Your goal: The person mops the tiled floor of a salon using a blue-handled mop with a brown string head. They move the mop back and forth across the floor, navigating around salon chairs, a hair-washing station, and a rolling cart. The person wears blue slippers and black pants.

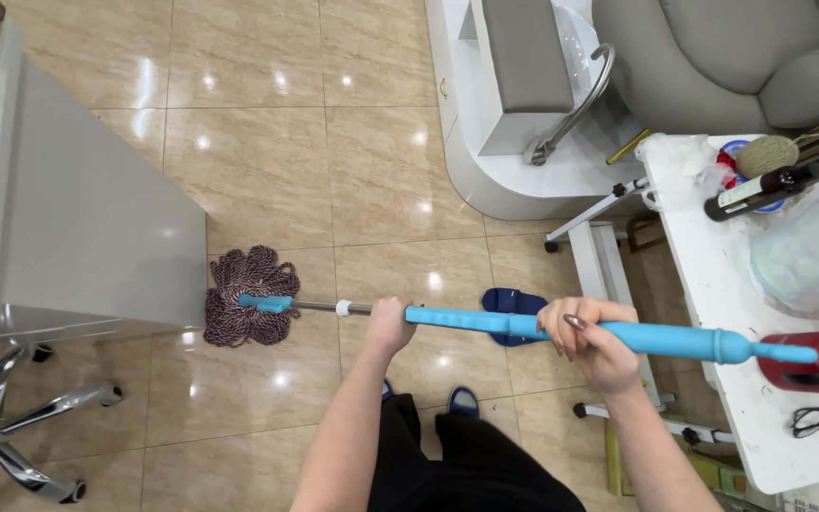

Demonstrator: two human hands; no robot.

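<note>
Glossy beige floor tiles [267, 161] catch the ceiling lights. A grey cabinet [78, 218] stands left — a padded grey chair [722, 57] and white table [713, 284] right.

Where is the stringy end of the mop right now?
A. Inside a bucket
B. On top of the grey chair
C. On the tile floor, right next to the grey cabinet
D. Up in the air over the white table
C: the mop head lies spread on the tile floor against the corner of the grey cabinet, while the left hand and right hand grip the blue mop handle.
</note>
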